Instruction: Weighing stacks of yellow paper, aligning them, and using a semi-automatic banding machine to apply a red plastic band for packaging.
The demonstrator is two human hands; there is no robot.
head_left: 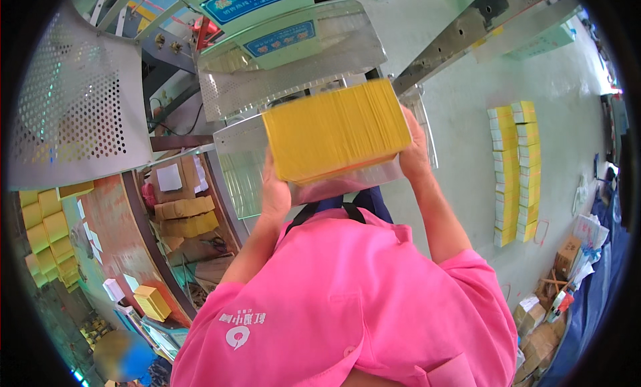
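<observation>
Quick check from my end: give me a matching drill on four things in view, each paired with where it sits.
Things:
1. yellow paper stack
2. left hand
3. right hand
4. rows of yellow bundles

Places:
A. on the floor at right
B. at the stack's right end
C. held up between both hands
D. at the stack's lower left corner

Pairs: 1-C, 2-D, 3-B, 4-A

Both arms raised forward, elbows bent, forearms bare below pink short sleeves. Left hand [275, 190] and right hand [414, 150] upright and apart, palms facing inward, fingers closed in a squeeze grip from opposite sides.
</observation>
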